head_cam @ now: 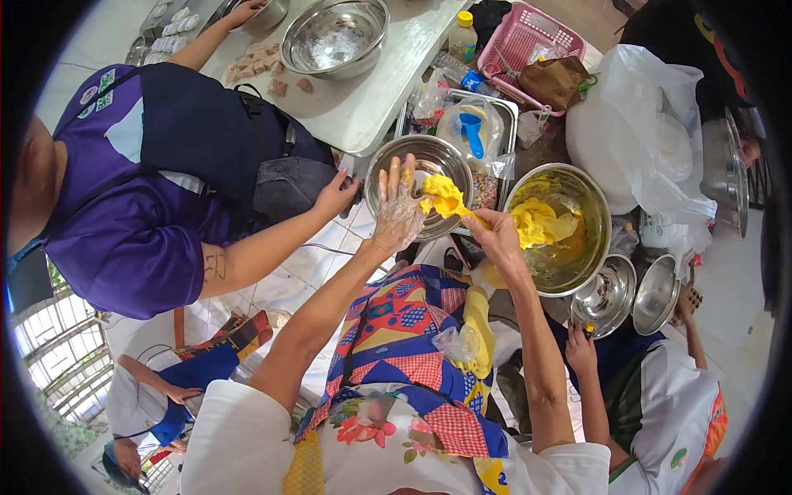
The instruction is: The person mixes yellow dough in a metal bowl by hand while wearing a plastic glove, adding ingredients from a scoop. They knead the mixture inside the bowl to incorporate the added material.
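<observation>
My left hand point(399, 207), smeared with pale, wet residue and some yellow, is spread over a stainless steel bowl point(378, 154). Its thumb side is close to a thick lump of yellow creamy mixture point(440, 190); contact there is unclear. My right hand point(498, 235) grips a yellow-coated utensil point(464, 212) that carries this lump above the bowl; its exact kind is hidden by the coating. Just right of that hand, a larger steel bowl point(588, 247) holds more yellow mixture point(535, 223), with yellow streaks on its inner wall.
Behind the bowls is a metal tray point(512, 117) with bags and a blue scoop point(472, 135). A pink basket point(572, 46) and white plastic bags point(637, 124) stand beyond. One person in purple point(148, 247) reaches in from the left; another person point(656, 402) is close at right, by small bowls point(657, 294).
</observation>
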Motion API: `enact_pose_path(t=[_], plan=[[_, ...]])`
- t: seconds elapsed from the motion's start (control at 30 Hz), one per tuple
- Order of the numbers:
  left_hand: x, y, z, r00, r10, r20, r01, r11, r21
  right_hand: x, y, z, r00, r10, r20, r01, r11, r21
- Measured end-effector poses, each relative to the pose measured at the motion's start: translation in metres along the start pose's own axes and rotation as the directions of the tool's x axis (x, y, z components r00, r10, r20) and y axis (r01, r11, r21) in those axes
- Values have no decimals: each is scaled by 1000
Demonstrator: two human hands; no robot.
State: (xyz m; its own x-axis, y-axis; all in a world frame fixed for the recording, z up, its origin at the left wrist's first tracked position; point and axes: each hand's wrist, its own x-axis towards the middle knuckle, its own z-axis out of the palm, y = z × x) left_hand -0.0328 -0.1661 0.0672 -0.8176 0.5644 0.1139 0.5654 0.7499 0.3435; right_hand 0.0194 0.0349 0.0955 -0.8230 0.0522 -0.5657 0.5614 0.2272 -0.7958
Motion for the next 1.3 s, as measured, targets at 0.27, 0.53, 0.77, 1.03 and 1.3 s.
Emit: enact_pose_path(t=[0.27,0.53,0.77,1.03,1.3], plan=[[1,-40,25,899,-384,210,412,581,-702,-17,-7,-20,984,-105,-147,63,963,-261],[8,-52,36,935,-227,271,195,971,140,-31,-20,-22,974,-171,-151,129,959,-251],[23,-32,26,985,-170,-20,163,969,-185,3,-26,-10,881,-424,-210,268,813,-517],[41,6,-35,987,-61,-147,55,997,-48,-45,-7,-38,856,-388,-342,206,862,-463],[90,118,22,989,147,-2,-130,871,-474,-43,69,-98,817,-351,-458,-17,778,-628]])
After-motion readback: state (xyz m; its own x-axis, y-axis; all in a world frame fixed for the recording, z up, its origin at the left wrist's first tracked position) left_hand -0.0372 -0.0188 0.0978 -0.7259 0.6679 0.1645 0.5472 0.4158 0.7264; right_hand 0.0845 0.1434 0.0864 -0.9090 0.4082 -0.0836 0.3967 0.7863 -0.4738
